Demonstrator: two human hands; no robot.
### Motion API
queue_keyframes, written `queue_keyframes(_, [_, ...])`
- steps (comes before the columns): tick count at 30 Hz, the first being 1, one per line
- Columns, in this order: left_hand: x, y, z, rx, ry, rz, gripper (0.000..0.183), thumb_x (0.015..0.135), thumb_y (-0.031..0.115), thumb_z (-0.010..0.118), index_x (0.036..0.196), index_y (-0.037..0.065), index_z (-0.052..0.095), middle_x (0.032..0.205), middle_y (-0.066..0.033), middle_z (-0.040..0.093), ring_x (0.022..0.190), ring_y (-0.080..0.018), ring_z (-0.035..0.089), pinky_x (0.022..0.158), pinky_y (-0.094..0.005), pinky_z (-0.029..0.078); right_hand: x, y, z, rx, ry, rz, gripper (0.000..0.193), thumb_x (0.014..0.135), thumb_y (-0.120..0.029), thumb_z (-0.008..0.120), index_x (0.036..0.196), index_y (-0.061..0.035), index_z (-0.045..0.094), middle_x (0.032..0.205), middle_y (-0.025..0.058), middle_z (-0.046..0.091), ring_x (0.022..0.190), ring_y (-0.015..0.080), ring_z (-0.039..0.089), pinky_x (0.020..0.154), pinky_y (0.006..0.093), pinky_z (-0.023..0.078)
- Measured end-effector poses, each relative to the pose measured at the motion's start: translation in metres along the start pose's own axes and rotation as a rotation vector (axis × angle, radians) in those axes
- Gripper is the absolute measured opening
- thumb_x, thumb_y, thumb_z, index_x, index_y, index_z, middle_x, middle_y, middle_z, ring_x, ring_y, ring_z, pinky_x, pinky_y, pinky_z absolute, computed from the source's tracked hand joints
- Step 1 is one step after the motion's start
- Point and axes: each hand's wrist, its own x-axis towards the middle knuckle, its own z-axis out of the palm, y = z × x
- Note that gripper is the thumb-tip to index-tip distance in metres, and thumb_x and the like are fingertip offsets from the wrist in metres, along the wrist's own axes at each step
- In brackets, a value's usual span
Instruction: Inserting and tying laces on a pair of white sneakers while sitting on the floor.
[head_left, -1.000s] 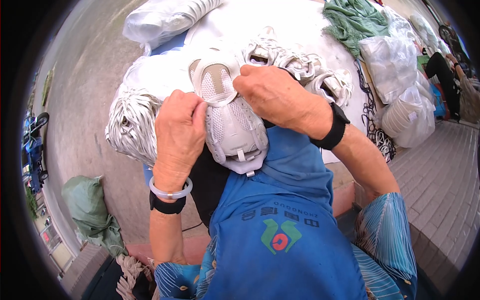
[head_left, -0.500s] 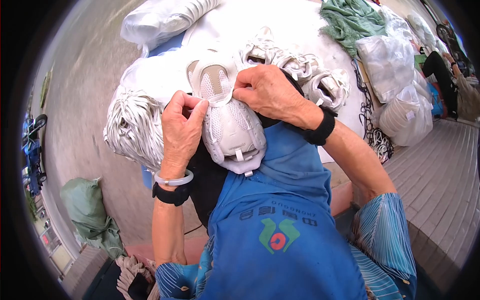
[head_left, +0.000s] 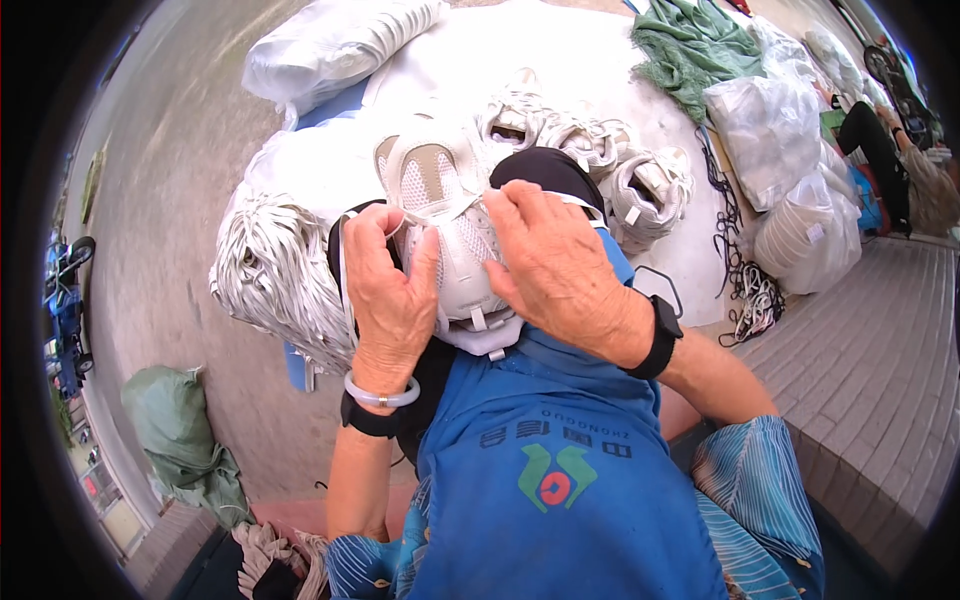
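Note:
A white sneaker upper [head_left: 462, 262] with mesh panels and a beige inner tongue rests in my lap, its heel opening toward me. A white shoelace [head_left: 440, 212] crosses its front. My left hand [head_left: 388, 285] is closed at the shoe's left side, pinching one lace end between thumb and fingers; a length hangs down beside the hand. On the other side my right hand [head_left: 560, 270] has its fingers bent around the other lace end, which trails out to the right past the knuckles. The thumb lies over the shoe's side.
A thick bundle of white laces [head_left: 265, 265] hangs left of my knee. Several laced white sneakers [head_left: 650, 190] stand on the white tabletop [head_left: 590, 60]. Clear bags [head_left: 765, 135], green netting [head_left: 695, 50] and dark laces [head_left: 735, 240] lie right. Another person [head_left: 880, 150] sits at far right.
Both hands have moved down toward me and drawn the lace ends out sideways from the shoe. The right hand has turned so its back faces up, and a lace tail now shows beyond it.

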Motion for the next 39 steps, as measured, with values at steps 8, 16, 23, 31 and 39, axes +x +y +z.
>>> queue_keyframes(8, [-0.008,0.008,0.025,0.060,0.105,0.084,0.041,0.085,0.016,0.068,0.114,-0.003,0.046,0.117,-0.0205,0.048,0.112,-0.0340,0.048,0.099,-0.0405,0.037,0.010,0.003,0.036,-0.100,0.077,0.021,0.027,0.068,-0.008,0.064,0.091,0.0014,0.052,0.088,0.0162,0.053,0.079,0.0276,0.057,0.069,0.0358,0.046])
queue_keyframes(16, [-0.032,0.010,0.041,-0.056,0.221,0.075,0.032,0.084,0.012,0.069,0.101,0.000,0.045,0.116,-0.0205,0.048,0.111,-0.0350,0.048,0.098,-0.0416,0.037,0.011,0.034,0.012,0.293,-0.147,-0.141,0.020,0.071,0.000,0.057,0.088,0.0054,0.048,0.085,0.0210,0.050,0.076,0.0379,0.055,0.067,0.0444,0.048])
queue_keyframes(23, [-0.019,0.005,0.059,-0.088,0.356,0.107,0.024,0.084,0.008,0.068,0.092,0.003,0.045,0.112,-0.0198,0.050,0.110,-0.0346,0.051,0.094,-0.0415,0.041,0.009,0.019,0.003,0.283,-0.032,-0.088,0.022,0.070,0.002,0.056,0.091,0.0051,0.047,0.087,0.0229,0.049,0.079,0.0393,0.055,0.067,0.0443,0.048])
queue_keyframes(31, [-0.006,0.026,0.035,0.006,0.170,0.067,0.029,0.077,0.007,0.073,0.087,0.000,0.046,0.106,-0.0192,0.047,0.101,-0.0348,0.050,0.085,-0.0410,0.043,0.003,0.021,0.013,0.337,0.056,0.048,0.038,0.072,0.000,0.055,0.110,0.0042,0.050,0.085,0.0189,0.048,0.075,0.0360,0.052,0.067,0.0428,0.044])
queue_keyframes(39, [0.001,0.025,0.041,0.055,0.168,0.031,0.029,0.073,0.003,0.073,0.085,0.000,0.046,0.097,-0.0166,0.046,0.090,-0.0309,0.049,0.081,-0.0394,0.042,0.010,0.032,0.008,0.377,-0.003,-0.013,0.024,0.071,0.000,0.055,0.094,0.0039,0.049,0.086,0.0208,0.048,0.078,0.0394,0.054,0.069,0.0455,0.047])
